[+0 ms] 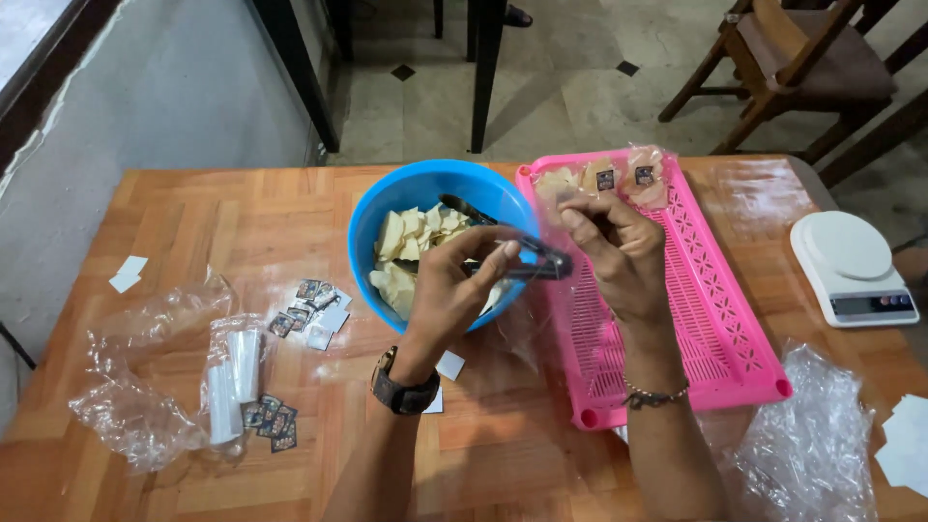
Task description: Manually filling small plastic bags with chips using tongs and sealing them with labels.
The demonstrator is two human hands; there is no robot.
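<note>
My left hand (pixel 454 290) grips dark metal tongs (pixel 532 259) that reach from the blue bowl (pixel 382 208) toward my right hand. The bowl holds several pale chips (pixel 411 237). My right hand (pixel 619 246) pinches the top of a clear plastic bag (pixel 541 324) that hangs over the edge of the pink perforated tray (pixel 715 319). The tongs' tips sit at the bag's mouth. Two filled small packets (pixel 623 179) with dark labels lie at the tray's far end.
Small dark labels (pixel 304 309) and white slips lie left of the bowl, with clear bags and white rolls (pixel 232 382) at the left edge. A white kitchen scale (pixel 855 266) stands at right, crumpled plastic (pixel 807 449) near right. Wooden chairs stand beyond the table.
</note>
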